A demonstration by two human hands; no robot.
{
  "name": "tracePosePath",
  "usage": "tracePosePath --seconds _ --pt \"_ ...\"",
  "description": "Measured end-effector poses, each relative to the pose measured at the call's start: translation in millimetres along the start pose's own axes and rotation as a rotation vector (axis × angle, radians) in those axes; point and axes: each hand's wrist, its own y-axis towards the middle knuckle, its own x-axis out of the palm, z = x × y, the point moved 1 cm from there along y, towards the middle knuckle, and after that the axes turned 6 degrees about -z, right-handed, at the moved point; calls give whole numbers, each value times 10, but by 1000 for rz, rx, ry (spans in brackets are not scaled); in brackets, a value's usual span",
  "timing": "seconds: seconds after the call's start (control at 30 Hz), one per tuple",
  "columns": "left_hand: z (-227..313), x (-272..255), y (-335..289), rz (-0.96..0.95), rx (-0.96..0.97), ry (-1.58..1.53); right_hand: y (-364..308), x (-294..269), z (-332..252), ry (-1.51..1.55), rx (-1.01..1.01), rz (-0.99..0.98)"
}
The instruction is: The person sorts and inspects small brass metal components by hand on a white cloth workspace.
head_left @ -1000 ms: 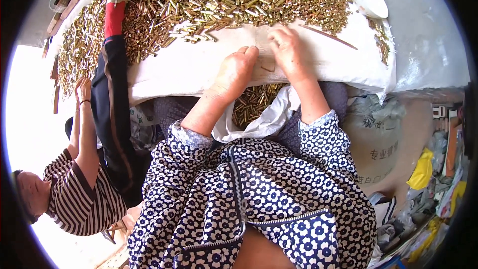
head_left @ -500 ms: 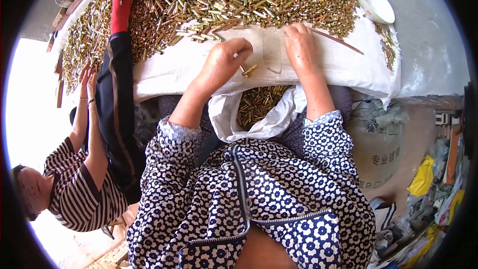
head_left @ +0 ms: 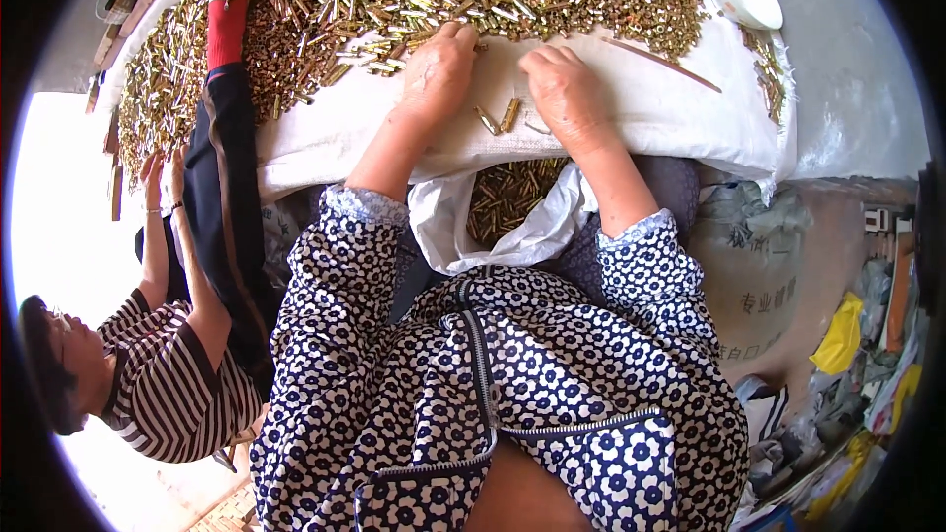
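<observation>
At the near edge of the heap of brass-coloured pieces (head_left: 473,0), the left hand (head_left: 437,74) has its fingers bent downward; whether they grasp anything, I cannot tell. Fingers of the right hand (head_left: 560,89) curl over the white cloth (head_left: 680,118), their hold hidden. Between the wrists lie two loose tubes (head_left: 509,115). Nearer the body, an open white bag (head_left: 434,220) contains similar pieces.
</observation>
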Motion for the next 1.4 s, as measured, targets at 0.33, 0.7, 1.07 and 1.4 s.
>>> tracePosePath --seconds 0.33,0.7,1.07,1.4 --pt "356 -260 -745 29 196 -189 -212 -126 -319 319 -200 -342" --pt "308 -330 -701 -10 -213 -852 -190 -88 -221 908 328 -215" --pt "313 -250 -697 -111 -341 -1133 -170 -23 -204 1212 412 -254" --pt "324 -213 -715 -39 -417 -1436 -177 -4 -218 1184 444 -277"
